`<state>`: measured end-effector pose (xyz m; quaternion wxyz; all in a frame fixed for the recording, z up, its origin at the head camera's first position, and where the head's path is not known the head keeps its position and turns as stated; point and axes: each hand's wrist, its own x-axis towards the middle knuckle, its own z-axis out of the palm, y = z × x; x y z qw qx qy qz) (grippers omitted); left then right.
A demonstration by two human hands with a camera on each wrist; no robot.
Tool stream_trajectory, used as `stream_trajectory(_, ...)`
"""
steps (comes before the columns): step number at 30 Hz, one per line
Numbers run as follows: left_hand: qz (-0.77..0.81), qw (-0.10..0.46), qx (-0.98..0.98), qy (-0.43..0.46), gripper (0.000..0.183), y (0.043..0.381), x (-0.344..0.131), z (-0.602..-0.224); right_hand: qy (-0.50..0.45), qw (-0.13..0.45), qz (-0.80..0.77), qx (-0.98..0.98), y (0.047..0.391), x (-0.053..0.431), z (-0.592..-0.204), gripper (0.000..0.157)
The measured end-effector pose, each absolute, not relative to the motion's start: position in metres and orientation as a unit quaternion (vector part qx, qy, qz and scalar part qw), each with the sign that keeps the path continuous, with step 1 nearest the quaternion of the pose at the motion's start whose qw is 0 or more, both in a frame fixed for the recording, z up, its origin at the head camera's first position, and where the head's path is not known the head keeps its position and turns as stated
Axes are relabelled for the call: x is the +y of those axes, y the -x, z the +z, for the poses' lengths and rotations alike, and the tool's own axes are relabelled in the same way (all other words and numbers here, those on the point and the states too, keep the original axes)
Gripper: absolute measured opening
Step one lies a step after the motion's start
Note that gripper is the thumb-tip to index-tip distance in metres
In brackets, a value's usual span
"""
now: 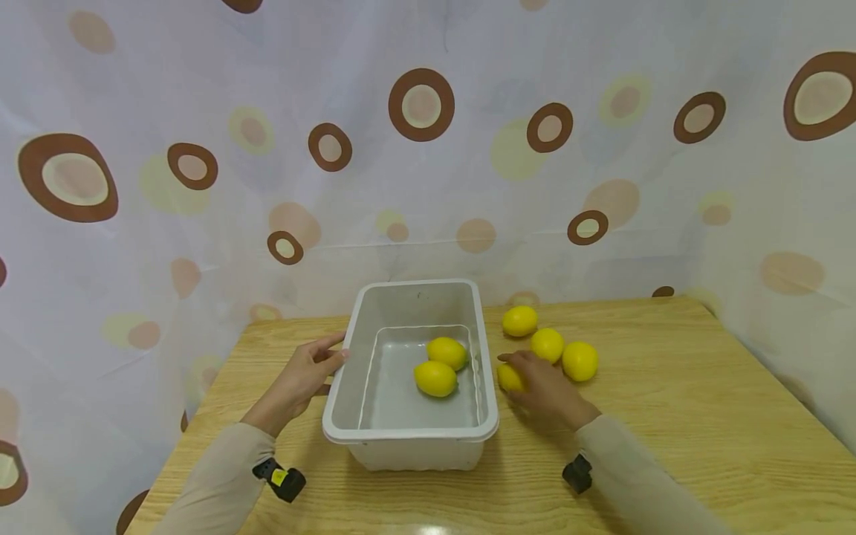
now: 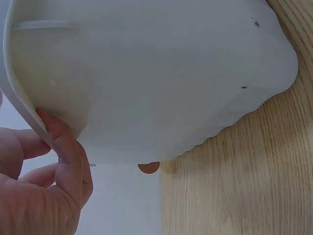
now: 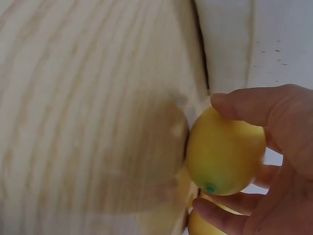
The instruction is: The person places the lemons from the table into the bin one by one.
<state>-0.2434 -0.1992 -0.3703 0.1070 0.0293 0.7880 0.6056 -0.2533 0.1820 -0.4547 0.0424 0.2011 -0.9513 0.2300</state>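
Note:
A pale grey plastic basin point(image 1: 411, 434) stands on the wooden table with two yellow lemons inside, one lemon point(image 1: 436, 379) nearer than the other lemon point(image 1: 446, 352). My left hand point(image 1: 302, 377) grips the basin's left rim, and in the left wrist view its fingers point(image 2: 66, 147) curl beneath the lip. Just right of the basin, my right hand point(image 1: 550, 388) holds another lemon point(image 3: 226, 152) at table level. Thumb and fingers lie around that lemon in the right wrist view, its green tip showing.
Three more lemons lie beyond my right hand: a far lemon point(image 1: 519, 321), a middle lemon point(image 1: 547, 345) and a right lemon point(image 1: 579, 362). A patterned curtain point(image 1: 428, 193) hangs behind the wooden table point(image 1: 695, 401).

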Motion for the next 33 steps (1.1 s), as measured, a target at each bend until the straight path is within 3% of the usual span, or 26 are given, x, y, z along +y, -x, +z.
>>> stream_trajectory(33,0.609,0.103,0.787,-0.020,0.050,0.2441,-0.1976,-0.3707,-0.191,0.038,0.242,-0.950,0.2502,0.1812,-0.4554,0.057)
